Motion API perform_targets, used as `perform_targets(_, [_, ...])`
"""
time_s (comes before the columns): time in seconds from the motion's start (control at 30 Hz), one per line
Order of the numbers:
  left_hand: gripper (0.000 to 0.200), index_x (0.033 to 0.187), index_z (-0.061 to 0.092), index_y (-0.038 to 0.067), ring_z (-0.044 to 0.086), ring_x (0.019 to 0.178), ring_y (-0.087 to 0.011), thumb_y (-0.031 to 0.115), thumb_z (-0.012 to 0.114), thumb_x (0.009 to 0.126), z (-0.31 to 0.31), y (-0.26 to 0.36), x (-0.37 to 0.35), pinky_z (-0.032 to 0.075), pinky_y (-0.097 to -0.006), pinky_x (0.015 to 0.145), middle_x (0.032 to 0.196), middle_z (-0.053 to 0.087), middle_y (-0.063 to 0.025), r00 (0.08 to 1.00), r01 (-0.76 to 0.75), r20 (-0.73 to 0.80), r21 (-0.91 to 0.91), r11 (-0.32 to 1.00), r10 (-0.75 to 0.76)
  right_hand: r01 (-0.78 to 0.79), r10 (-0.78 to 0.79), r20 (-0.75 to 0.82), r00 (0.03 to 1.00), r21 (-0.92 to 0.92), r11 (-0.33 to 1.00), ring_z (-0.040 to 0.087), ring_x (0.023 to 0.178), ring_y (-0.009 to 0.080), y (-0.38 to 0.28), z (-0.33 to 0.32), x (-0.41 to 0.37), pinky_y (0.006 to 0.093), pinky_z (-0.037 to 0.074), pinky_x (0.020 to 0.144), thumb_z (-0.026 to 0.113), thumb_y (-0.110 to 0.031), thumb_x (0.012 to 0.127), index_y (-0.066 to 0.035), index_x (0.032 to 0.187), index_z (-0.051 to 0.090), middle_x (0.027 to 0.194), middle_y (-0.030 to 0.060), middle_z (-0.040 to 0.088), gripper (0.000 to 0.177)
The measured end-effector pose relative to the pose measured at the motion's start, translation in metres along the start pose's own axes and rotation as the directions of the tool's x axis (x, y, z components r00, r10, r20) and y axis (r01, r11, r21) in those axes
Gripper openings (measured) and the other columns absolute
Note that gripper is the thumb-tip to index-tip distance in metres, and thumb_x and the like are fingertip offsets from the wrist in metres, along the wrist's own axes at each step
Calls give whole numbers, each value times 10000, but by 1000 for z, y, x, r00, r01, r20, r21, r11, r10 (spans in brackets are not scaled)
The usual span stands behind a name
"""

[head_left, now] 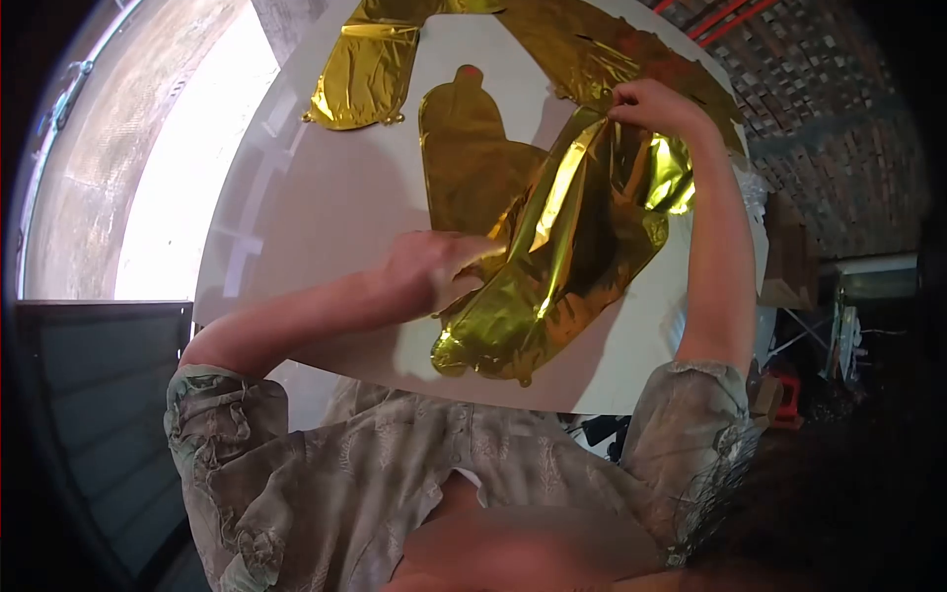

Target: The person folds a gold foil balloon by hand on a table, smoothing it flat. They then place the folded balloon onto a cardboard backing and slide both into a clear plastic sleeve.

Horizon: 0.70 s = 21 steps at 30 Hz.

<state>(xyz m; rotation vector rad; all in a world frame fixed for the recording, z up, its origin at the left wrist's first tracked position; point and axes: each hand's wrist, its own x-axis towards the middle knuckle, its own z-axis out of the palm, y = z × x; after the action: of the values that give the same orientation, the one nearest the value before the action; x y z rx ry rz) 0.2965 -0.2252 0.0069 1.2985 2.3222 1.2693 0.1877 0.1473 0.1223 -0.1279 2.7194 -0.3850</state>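
A deflated gold foil balloon (577,247), shiny and creased, lies partly lifted and folded on the white table. My right hand (656,107) is closed in a pinch on its upper edge. At its left side, my left hand (434,268) has thumb and fingers around the foil's edge; the fingertips are slightly blurred. Under and left of this balloon lies a flat piece of gold foil (464,148) with a small rounded tab at its top. Where one piece ends and the other begins is partly hidden by folds.
Another gold foil piece (367,74) lies at the table's far left, and more gold foil (582,44) spreads along the far right. The white table (316,207) has a curved edge in this view. A cardboard box (787,252) stands beyond its right side.
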Motion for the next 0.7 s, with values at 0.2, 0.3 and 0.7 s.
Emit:
perform_targets(0.2, [397, 1178, 680, 110, 671, 832, -325, 167, 748, 791, -10, -6, 3, 550, -428, 707, 945, 671, -107, 979, -134, 159, 41, 990, 126, 47, -202, -419, 885, -352, 935, 644, 1039, 299, 2, 43, 13, 400, 504, 918, 683, -223, 903, -43, 1158, 648, 1100, 127, 675, 314])
perform_targets(0.3, [389, 1189, 672, 101, 668, 854, -324, 202, 738, 819, -11, -2, 4, 546, -430, 728, 961, 666, -112, 975, -128, 188, 19, 992, 122, 72, -217, -501, 838, -293, 953, 537, 1264, 349, -74, 86, -53, 445, 419, 1079, 697, -208, 889, -55, 1261, 619, 1332, 166, 595, 410])
perform_targets(0.7, [344, 1160, 675, 52, 693, 872, -321, 114, 732, 828, -18, -11, 6, 554, -413, 747, 960, 696, -145, 959, -61, 270, -113, 992, 90, 349, -336, -251, 908, 6, 937, 341, 1449, 375, -142, 222, -175, 526, 256, 1185, 768, -345, 827, -68, 1345, 576, 1536, 192, 401, 618])
